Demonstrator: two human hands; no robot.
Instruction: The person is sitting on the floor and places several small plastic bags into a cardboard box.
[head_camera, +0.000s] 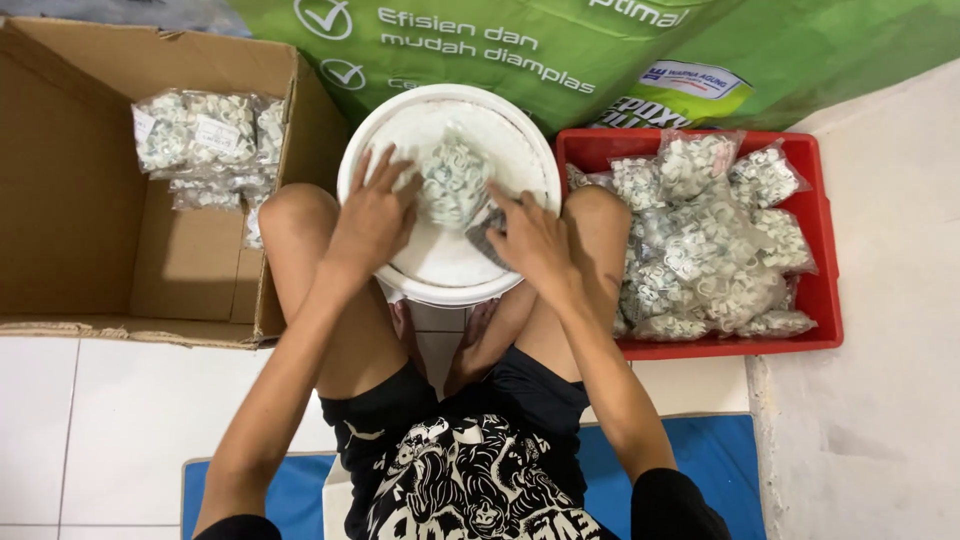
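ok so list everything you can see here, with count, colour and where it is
white bucket lid: one, white, round, between the knees
small clear bag: one, clear, full of small white parts, on the lid under both hands
red tray: one, red, at the right
bags in the tray: a heap, count unclear, clear with white parts
cardboard box: one, brown, open, at the left
bags in the box: a few, clear with white parts, at its far side
green sack: green, printed, behind the lid
blue mat: one, blue, under the person
tile floor: white
left hand: fingers spread, resting on the bag
right hand: flat by the bag's right edge
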